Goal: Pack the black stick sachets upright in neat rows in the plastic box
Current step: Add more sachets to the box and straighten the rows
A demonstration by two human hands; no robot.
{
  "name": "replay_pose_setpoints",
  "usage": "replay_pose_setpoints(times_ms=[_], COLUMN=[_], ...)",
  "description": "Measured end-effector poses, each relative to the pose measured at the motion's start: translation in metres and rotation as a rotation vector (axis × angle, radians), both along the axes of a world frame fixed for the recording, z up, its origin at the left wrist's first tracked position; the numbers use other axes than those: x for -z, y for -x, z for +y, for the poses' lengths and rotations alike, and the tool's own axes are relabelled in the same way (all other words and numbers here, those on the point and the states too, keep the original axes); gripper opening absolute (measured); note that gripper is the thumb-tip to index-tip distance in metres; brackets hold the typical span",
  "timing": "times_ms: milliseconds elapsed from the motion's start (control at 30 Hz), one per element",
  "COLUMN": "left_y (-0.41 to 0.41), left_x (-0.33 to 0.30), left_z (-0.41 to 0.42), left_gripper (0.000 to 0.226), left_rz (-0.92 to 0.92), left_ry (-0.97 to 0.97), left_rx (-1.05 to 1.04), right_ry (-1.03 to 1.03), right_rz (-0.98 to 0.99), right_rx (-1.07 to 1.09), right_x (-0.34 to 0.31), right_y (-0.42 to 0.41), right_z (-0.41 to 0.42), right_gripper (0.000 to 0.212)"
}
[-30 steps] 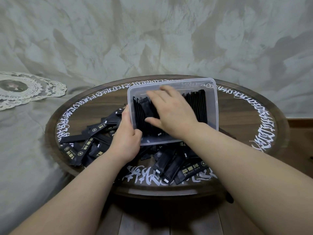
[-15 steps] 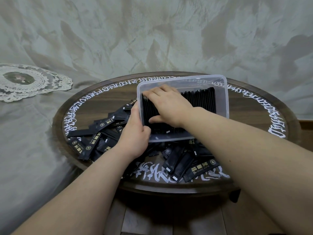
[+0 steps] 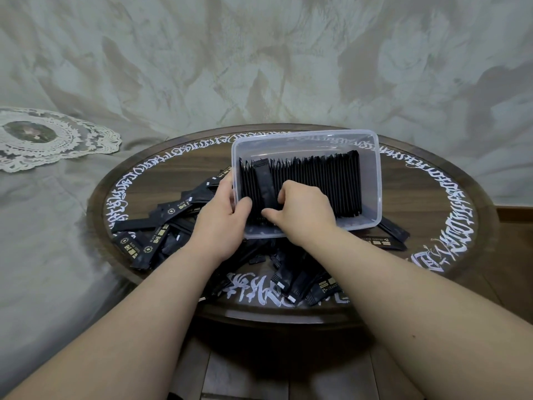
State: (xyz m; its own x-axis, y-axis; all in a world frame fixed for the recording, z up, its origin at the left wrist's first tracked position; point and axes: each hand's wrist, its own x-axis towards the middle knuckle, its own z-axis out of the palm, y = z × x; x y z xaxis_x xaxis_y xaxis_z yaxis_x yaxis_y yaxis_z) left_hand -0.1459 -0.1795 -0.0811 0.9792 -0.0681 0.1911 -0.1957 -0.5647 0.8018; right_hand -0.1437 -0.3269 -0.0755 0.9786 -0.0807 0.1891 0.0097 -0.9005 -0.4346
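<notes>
We see the clear plastic box (image 3: 372, 168) tilted toward us atop loose black stick sachets (image 3: 161, 235), with a packed row of sachets (image 3: 317, 186) standing on edge inside.

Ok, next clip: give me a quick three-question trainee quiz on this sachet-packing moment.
1. True or false: the plastic box rests partly on loose sachets lying on the round table.
2. Which hand holds the box's corner? A) left hand B) right hand C) neither
3. Fill in: inside the box, the row of sachets stands ____.

Key: 1 true; 2 A, with the thumb over the rim at the near left corner while the right hand pinches sachets at the left end of the row; 3 upright, though one at the left end shows its flat face.
</notes>
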Motion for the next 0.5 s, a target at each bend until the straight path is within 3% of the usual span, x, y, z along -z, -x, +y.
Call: replay_pose_setpoints(times_ms=[200, 300, 500], left_y=[0.001, -0.001, -0.008], left_x=[-0.007, -0.006, 0.000], left_z=[0.003, 0.003, -0.002], left_gripper=[0.043, 0.038, 0.048], left_rz=[-0.004, 0.001, 0.037], left_ry=[-0.005, -0.021, 0.068], left_rx=[0.001, 0.012, 0.025], right_ry=[-0.068, -0.182, -0.225], right_rz=[-0.020, -0.005, -0.128], right_rx=[0.021, -0.108, -0.137], right_x=[-0.006, -0.008, -0.022], right_y=[-0.007, -0.009, -0.007], right_z=[0.010, 0.014, -0.013], right_gripper=[0.022, 0.021, 0.024])
